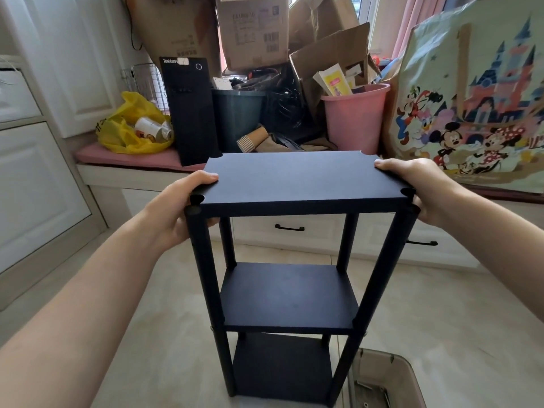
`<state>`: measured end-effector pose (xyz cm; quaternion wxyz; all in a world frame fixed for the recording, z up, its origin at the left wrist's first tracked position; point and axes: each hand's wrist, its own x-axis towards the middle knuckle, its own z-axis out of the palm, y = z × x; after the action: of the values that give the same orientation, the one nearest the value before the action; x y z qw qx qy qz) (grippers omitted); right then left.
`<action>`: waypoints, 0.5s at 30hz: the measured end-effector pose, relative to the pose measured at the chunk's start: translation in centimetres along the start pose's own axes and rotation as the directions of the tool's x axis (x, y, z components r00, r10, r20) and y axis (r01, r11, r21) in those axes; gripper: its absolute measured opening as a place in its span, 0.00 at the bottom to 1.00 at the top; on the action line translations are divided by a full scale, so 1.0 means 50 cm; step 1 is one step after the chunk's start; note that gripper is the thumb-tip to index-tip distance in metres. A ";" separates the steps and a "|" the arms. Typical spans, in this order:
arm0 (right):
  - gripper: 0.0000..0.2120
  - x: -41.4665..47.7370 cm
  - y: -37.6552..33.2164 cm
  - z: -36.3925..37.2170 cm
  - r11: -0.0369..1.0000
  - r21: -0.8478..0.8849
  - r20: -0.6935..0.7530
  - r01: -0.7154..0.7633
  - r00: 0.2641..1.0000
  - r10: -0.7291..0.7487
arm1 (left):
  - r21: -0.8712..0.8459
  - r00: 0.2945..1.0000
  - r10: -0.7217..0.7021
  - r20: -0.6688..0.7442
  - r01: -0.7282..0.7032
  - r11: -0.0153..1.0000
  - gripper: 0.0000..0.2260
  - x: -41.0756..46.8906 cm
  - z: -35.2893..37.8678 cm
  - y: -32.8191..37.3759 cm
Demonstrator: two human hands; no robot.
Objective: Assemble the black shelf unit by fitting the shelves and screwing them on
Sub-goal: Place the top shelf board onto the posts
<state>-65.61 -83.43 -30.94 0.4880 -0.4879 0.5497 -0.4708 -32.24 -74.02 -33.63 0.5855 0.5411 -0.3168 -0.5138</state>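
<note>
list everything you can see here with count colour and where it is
black top shelf board: one, black, on the post tops
black lower shelf boards: two, black, between the posts below
black round posts: four, black, at the unit's corners
pink plastic bucket: one, pink, on the bench behind
yellow plastic bag: one, yellow, bench, left
brown cardboard boxes: several, brown, piled at the back
tall black box: one, black, upright on the bench
brown paper cups: one stack, brown, lying left of the bucket
cartoon-print bag: one, multicoloured, right
clear plastic tub: one, clear, floor, bottom right
left hand: grips the top board's left end, thumb on top
right hand: grips its right end, thumb on top
</note>
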 end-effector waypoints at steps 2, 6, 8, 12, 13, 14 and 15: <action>0.19 0.000 0.002 0.001 1.000 -0.008 -0.001 -0.004 1.000 0.004 | 0.014 0.999 -0.022 0.041 0.021 1.000 0.19 -0.001 -0.006 -0.008; 0.19 -0.002 -0.001 0.001 0.999 -0.034 0.011 -0.016 1.000 0.016 | -0.010 0.995 -0.028 0.100 0.029 1.000 0.22 -0.003 -0.011 -0.015; 0.17 -0.001 -0.003 0.001 0.999 -0.048 0.015 -0.016 1.000 0.017 | -0.030 0.994 -0.029 0.104 0.033 0.999 0.23 -0.002 -0.008 -0.015; 0.17 0.002 -0.011 0.002 0.999 -0.050 0.029 0.016 0.999 -0.015 | -0.063 0.995 -0.035 0.090 0.041 0.997 0.14 0.000 -0.004 -0.017; 0.16 0.003 -0.013 0.003 0.998 -0.052 0.035 0.029 0.999 -0.028 | -0.062 0.996 -0.037 0.083 0.042 0.997 0.14 0.000 -0.002 -0.017; 0.16 0.003 -0.014 0.003 0.998 -0.056 0.043 0.040 0.998 -0.038 | -0.060 0.996 -0.041 0.076 0.045 0.997 0.15 0.000 -0.001 -0.016; 0.16 0.002 -0.014 0.003 0.997 -0.060 0.045 0.046 0.998 -0.044 | -0.059 0.997 -0.047 0.067 0.051 0.997 0.17 0.001 0.000 -0.015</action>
<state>-65.39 -83.59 -30.24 0.4739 -0.5249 0.5419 -0.4541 -32.43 -73.97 -34.37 0.5780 0.5137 -0.3067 -0.5549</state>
